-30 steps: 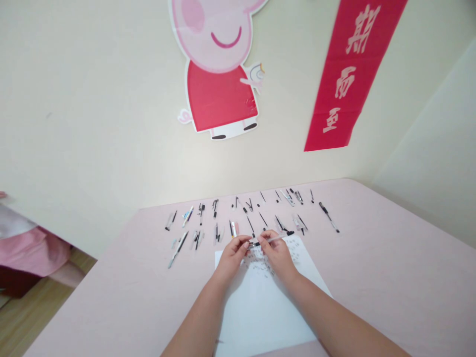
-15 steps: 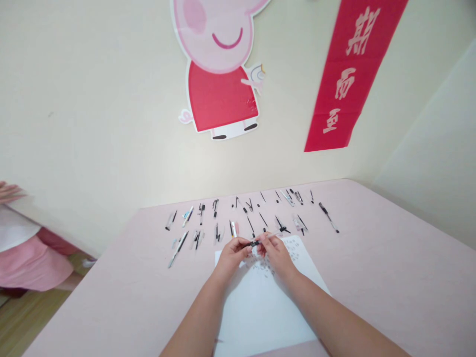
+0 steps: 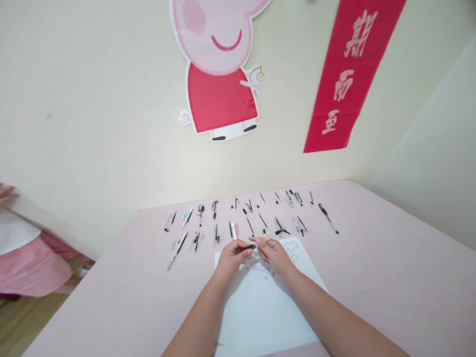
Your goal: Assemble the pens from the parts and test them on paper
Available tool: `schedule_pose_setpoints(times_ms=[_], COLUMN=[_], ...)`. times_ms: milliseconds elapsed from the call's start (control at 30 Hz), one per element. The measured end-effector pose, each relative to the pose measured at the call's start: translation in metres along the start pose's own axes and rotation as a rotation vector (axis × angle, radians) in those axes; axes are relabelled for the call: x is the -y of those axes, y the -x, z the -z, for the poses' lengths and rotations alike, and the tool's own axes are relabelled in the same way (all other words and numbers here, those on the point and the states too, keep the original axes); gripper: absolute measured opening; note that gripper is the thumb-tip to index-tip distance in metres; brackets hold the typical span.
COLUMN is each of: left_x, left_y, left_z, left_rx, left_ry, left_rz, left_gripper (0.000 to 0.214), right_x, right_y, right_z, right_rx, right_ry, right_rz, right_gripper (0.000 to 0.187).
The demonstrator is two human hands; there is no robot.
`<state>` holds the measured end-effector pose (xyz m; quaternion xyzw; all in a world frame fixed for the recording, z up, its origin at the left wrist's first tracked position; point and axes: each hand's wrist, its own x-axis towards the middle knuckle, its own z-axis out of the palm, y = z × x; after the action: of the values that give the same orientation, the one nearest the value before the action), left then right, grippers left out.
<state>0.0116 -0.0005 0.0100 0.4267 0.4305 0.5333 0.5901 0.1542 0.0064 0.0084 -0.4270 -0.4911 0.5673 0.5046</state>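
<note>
Over the top of a white sheet of paper (image 3: 266, 317), both my hands meet with their fingertips almost touching. My left hand (image 3: 231, 258) is closed, pinching a small black pen part (image 3: 250, 246) between thumb and fingers. Closed as well, my right hand (image 3: 277, 257) grips a pale, clear pen barrel (image 3: 269, 237) whose end sticks out above the fingers. Whether the two pieces are joined is hidden by the fingers. Small dark marks or bits (image 3: 293, 248) cover the upper part of the sheet.
Taken-apart pens lie in two rows beyond the paper, among them a grey-and-black pen (image 3: 177, 252) and a black-capped pen (image 3: 328, 218). The pink table (image 3: 390, 277) meets a wall with a pig cutout (image 3: 223, 101) and red banner (image 3: 353, 74). Another person (image 3: 29, 258) stands left.
My right fingers have shifted slightly over the black part, so less of it shows. The pale barrel lies lower against my hand. The other person's hand has moved a little left.
</note>
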Motion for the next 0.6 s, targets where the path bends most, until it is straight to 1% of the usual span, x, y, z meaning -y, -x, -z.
schedule_pose_setpoints(times_ms=[67,133,267,333,500,600], left_x=[0.0016,0.003,0.0042,0.0037,0.0009,-0.0003], left_y=[-0.0009,-0.0017,-0.0024,-0.0021,0.0,0.0006], left_z=[0.001,0.0022,0.0035,0.0026,-0.0028,-0.0039], left_rx=[-0.005,-0.007,0.004,0.008,0.038,0.028], left_ry=[-0.021,-0.054,-0.134,-0.153,-0.121,-0.106], left_rz=[-0.018,-0.049,-0.131,-0.149,-0.087,-0.053], left_gripper=[0.019,0.018,0.018,0.018,0.023,0.024], right_x=[0.0013,0.0029,0.0063,0.0062,0.0002,-0.001], right_y=[0.0,0.0001,0.0007,0.0006,-0.0022,-0.0024], right_z=[-0.0004,-0.001,-0.0017,-0.001,0.0022,0.0014], right_rx=[0.041,0.064,0.065,0.066,0.076,0.066], right_ry=[-0.013,-0.011,-0.015,-0.028,-0.012,-0.014], right_rz=[-0.058,-0.082,-0.108,-0.121,-0.095,-0.079], right_gripper=[0.05,0.051,0.052,0.053,0.052,0.05])
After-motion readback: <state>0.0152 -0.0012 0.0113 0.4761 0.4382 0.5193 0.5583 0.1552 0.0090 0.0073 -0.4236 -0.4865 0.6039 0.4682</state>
